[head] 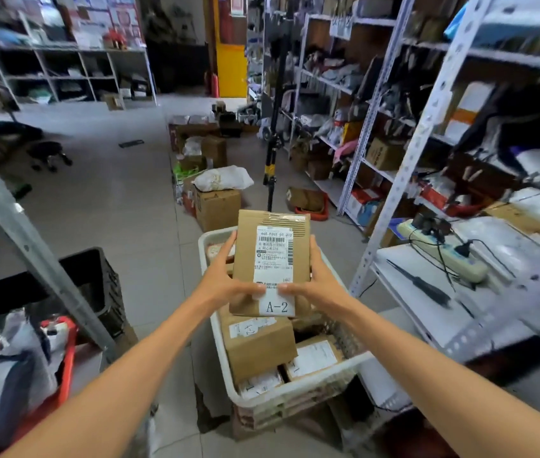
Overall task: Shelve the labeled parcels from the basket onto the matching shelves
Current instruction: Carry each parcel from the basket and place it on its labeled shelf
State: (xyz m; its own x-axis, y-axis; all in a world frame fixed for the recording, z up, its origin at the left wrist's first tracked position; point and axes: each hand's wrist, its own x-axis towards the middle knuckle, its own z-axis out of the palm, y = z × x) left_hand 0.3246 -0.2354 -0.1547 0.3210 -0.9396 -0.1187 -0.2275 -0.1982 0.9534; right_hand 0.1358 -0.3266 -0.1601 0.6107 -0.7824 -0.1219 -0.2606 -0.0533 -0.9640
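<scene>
Head view: the person is holding the parcel (271, 259) up over the white basket (295, 396), near centre. Keeping its A-2 label (276, 307) uncovered is probably helping the match. The left hand (229, 282) and right hand (314, 282) are gripping its sides, thumbs pressing the front, arms reaching forward.

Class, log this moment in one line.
left hand: grips A-2 parcel | right hand: grips it too | position: above white basket | shelved: no

Single head-worn wide view, tipped forward and down: parcel (271, 259) close at centre, basket (233, 393) just below, shelves (422, 133) curving up the right, floor (113, 193) stretching to the top.
</scene>
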